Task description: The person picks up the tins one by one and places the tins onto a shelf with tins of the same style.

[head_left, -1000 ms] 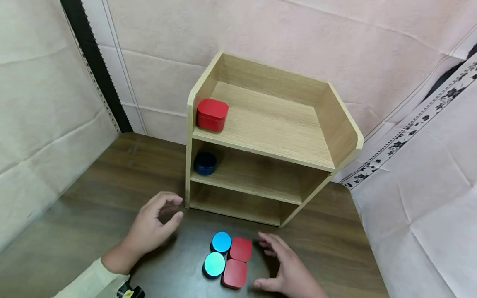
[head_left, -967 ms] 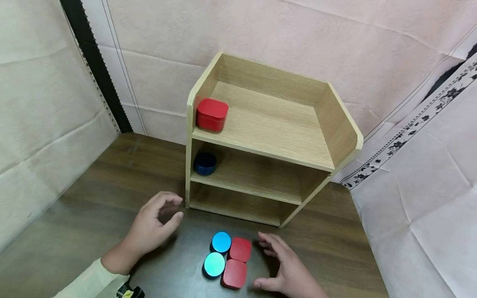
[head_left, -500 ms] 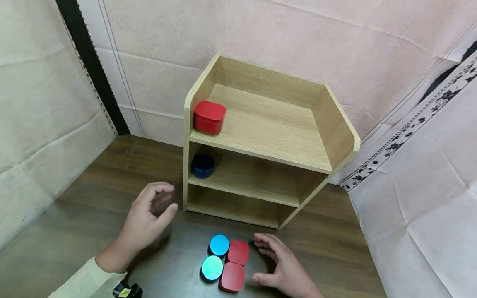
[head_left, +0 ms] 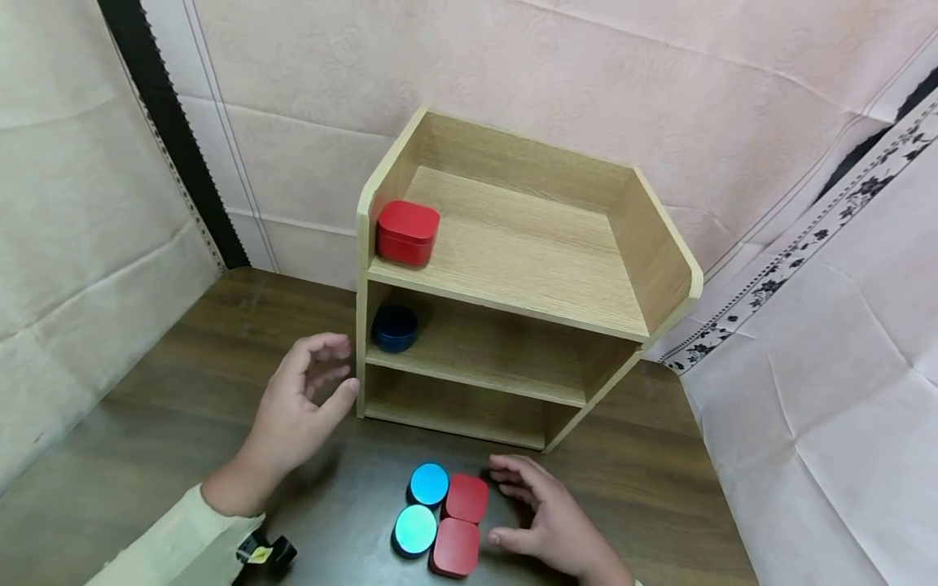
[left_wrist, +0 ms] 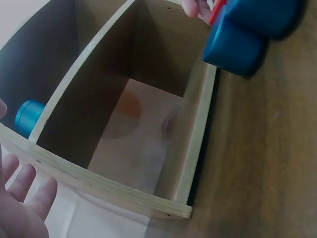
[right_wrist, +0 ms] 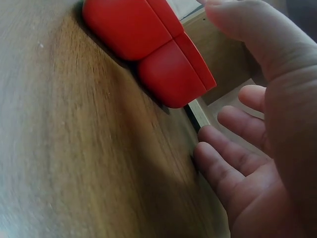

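Closest in, the front red box (head_left: 455, 548) and the front blue tin (head_left: 414, 531) stand on the surface (head_left: 183, 423), packed against the rear red box (head_left: 466, 498) and the rear blue tin (head_left: 428, 485); with so little room between them, fingers closing round one could shove its neighbours out of place. The right hand (head_left: 545, 517) lies just beside the red pair, thumb apart from loosely bent fingers, holding nothing; a careless sweep sideways would probably push the whole cluster. The left hand (head_left: 296, 399) is also free of any load, fingers spread in a loose curve beside the left panel of the wooden shelf unit (head_left: 535, 252); whether it touches the panel I cannot tell, but a knock there might shift or twist the unit, which looks light. Farther back, the dark blue tin (head_left: 395, 329) sits at the left end of the middle shelf, and above it the upper red box (head_left: 407, 233) rests near the top shelf's front edge, so a jolt could send either one over.
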{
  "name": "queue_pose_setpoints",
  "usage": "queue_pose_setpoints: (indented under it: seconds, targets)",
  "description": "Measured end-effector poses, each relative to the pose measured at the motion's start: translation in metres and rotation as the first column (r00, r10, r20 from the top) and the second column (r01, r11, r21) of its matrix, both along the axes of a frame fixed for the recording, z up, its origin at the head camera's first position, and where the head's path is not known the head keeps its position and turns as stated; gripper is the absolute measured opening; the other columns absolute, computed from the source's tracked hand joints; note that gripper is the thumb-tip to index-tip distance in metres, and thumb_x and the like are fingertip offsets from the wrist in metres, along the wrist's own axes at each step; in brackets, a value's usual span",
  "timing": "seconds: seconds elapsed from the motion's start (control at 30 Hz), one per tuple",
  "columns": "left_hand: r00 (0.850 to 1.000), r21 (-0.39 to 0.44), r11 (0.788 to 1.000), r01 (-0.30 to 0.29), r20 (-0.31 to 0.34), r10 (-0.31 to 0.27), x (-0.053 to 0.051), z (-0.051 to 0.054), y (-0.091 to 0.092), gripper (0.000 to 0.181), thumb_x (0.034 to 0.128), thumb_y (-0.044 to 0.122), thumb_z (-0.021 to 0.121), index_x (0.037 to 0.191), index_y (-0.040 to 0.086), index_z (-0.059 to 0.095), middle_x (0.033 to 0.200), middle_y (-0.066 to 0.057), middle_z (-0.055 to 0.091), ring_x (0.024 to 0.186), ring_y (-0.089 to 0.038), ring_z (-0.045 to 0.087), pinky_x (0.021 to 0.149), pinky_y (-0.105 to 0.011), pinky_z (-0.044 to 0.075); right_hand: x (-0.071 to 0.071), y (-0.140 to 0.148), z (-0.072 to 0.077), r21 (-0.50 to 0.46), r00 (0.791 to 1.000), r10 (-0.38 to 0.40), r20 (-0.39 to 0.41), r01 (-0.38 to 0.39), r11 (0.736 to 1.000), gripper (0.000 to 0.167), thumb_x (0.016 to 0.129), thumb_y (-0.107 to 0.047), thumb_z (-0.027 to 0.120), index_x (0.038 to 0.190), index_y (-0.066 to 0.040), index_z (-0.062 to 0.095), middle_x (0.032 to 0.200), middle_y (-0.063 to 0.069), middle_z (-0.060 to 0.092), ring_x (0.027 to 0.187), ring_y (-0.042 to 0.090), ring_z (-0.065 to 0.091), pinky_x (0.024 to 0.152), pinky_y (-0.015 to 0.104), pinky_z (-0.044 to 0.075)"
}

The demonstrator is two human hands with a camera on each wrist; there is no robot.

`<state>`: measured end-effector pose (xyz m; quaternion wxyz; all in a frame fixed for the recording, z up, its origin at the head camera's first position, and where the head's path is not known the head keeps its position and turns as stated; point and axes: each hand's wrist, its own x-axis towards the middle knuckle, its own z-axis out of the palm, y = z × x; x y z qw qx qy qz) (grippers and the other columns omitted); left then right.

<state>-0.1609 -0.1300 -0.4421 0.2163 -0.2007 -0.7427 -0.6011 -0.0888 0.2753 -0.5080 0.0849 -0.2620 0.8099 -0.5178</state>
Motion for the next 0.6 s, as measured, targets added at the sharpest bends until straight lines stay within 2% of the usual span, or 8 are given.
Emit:
queue_pose_setpoints:
  seconds: [0.23,0.47,0.6]
  targets:
    - [1.000,0.029,1.000,0.004,-0.013,-0.004,-0.006,0.010,0.005,0.062,0.0969,-0.013,0.075,0.154,0.000,0.055,0.142,-0.011,0.064,0.130,-0.017,0.063,0.108,-0.018,0.058,-0.003,-0.001,0.000,0.011,0.999,-0.006,0.038,0.005,1.000,0.083,0.093,-0.019,0.095,0.163,-0.008,0.052,0.163,0.013,0.059,0.144,0.032,0.065,0.118,0.032,0.058]
    - [1.000,0.081,0.997,0.005,-0.017,-0.004,-0.010,0.018,0.011,0.064,0.0977,-0.013,0.073,0.157,0.004,0.056,0.143,-0.003,0.062,0.131,-0.015,0.063,0.107,-0.018,0.058,-0.005,-0.003,-0.001,0.011,1.000,0.021,-0.001,-0.021,1.000,0.081,0.095,-0.018,0.093,0.163,-0.003,0.052,0.160,0.020,0.061,0.142,0.036,0.066,0.117,0.033,0.059]
    - [1.000,0.097,0.995,-0.012,-0.005,0.012,-0.012,0.023,0.016,0.063,0.0993,-0.009,0.074,0.157,0.007,0.057,0.145,0.000,0.062,0.132,-0.015,0.062,0.106,-0.018,0.057,-0.006,-0.005,-0.001,0.009,1.000,0.022,0.008,-0.022,1.000,0.082,0.094,-0.021,0.094,0.163,-0.004,0.053,0.159,0.018,0.062,0.143,0.035,0.066,0.117,0.034,0.059]
